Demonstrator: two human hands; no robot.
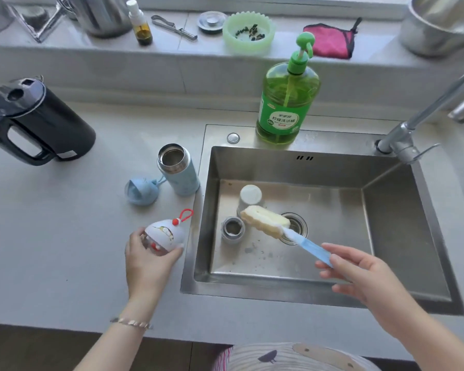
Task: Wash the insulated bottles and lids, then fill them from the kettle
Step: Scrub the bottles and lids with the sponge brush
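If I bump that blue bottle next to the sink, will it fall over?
Probably, yes. The blue bottle stands tall and narrow with its lid off, and it looks empty, so likely light and tippy. It is round, so it might roll, maybe into the sink beside it.

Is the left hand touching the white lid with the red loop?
Touching: the head view shows the left hand with fingers and thumb wrapped round the white lid.

Bottle point(250, 195) and lid point(232, 228) crowd left of sink point(332, 223); right half lies free.
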